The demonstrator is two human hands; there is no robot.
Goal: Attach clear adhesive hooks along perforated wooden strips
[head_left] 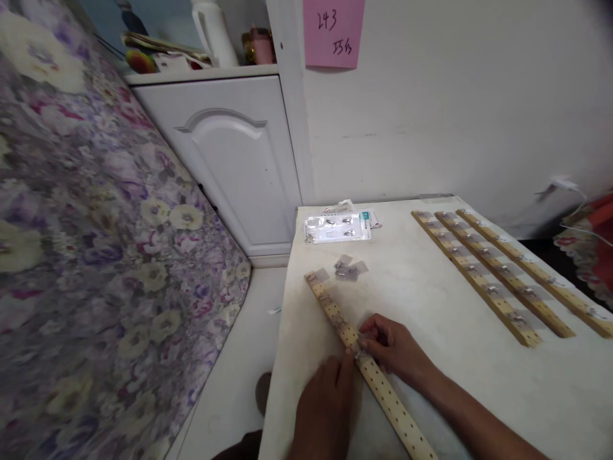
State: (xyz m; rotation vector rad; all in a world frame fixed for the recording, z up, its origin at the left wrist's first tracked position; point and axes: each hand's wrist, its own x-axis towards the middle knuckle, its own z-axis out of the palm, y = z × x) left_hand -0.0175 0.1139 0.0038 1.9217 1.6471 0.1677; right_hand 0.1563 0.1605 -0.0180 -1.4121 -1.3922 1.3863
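A long, narrow wooden strip [393,399] with rows of small holes lies slantwise on the white table. Small clear plastic pieces with metal parts [339,322] are set along its far half. My left hand [325,402] is closed at the strip's left edge, its fingertips pressed to the wood. From the other side, my right hand [395,348] pinches a small clear piece with shiny metal [360,353] against the strip; the fingers partly cover it. Beyond the strip's far end lies a loose pile of similar clear pieces [348,267].
Three more wooden strips [493,275] carrying such pieces lie at the table's [397,255] right. Clear packaging [338,227] rests near the wall. Left of the table stand a white cabinet [230,166] and a flowered curtain [119,255]. A pink note [334,32] hangs above.
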